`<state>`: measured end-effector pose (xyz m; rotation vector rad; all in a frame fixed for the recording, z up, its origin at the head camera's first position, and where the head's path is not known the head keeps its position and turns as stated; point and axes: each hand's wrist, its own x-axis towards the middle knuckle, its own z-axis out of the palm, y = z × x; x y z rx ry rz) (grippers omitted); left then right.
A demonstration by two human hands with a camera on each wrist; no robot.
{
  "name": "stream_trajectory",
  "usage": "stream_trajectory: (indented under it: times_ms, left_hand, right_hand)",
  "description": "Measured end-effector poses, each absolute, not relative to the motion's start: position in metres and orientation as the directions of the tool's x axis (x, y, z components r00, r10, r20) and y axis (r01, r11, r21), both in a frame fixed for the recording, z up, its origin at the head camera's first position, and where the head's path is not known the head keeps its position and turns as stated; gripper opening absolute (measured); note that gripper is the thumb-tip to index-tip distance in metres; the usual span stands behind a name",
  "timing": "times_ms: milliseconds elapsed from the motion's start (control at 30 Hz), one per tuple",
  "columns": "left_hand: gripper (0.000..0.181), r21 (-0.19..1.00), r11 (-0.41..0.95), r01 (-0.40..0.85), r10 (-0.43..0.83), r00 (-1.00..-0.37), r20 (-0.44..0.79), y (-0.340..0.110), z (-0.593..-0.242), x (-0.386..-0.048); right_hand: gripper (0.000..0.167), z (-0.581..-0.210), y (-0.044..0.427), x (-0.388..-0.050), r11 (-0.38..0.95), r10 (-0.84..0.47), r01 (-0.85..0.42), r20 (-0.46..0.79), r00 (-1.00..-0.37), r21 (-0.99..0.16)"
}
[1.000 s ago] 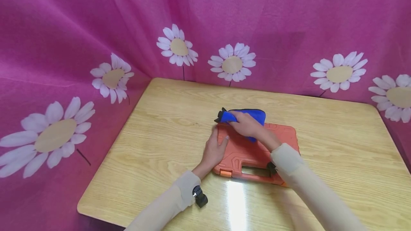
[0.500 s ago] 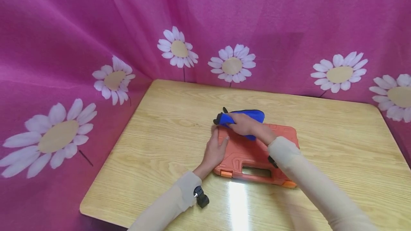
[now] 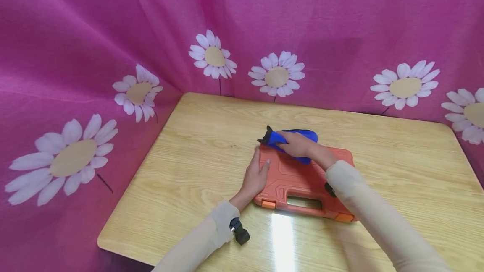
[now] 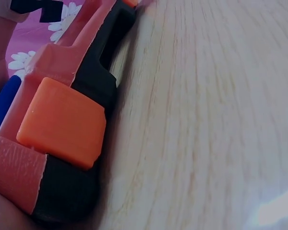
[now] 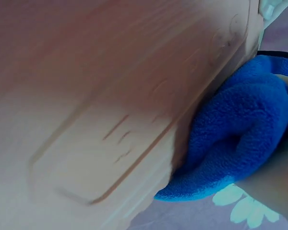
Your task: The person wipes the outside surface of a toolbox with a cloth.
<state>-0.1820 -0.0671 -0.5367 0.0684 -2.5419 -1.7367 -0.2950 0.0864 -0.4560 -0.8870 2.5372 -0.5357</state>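
Note:
A red-orange plastic carrying case (image 3: 291,175) lies flat on the wooden table, its handle and orange latches facing the near side. My left hand (image 3: 255,177) holds its left edge, thumb on the lid and fingers along the side. My right hand (image 3: 298,144) grips a bunched blue cloth (image 3: 308,134) with black edging against the case's far edge. In the right wrist view the plush blue cloth (image 5: 245,124) bulges beside the lid (image 5: 120,139). An orange latch (image 4: 65,124) fills much of the left wrist view. The fingertips under the cloth are hidden.
The case sits on a light wooden table (image 3: 189,167) with rounded corners. A magenta curtain (image 3: 325,20) with white daisies hangs behind and to the left of it. A bright light reflection (image 3: 282,238) shows on the table's near part.
My right hand and the cloth make small shifts along the case's far edge, and the cloth's black-edged end changes shape. My left hand stays on the case. The head view drifts slightly.

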Motion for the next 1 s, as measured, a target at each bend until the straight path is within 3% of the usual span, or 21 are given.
stream_trajectory:
  times_ms: [1000]
  left_hand:
    - [0.060,0.939,0.329,-0.097,-0.100,-0.993,-0.068,-0.064,-0.536,-0.182]
  right_hand:
    - [0.051,-0.462,0.160,-0.304,0.698,-0.635,-0.466,-0.169,-0.754,-0.544]
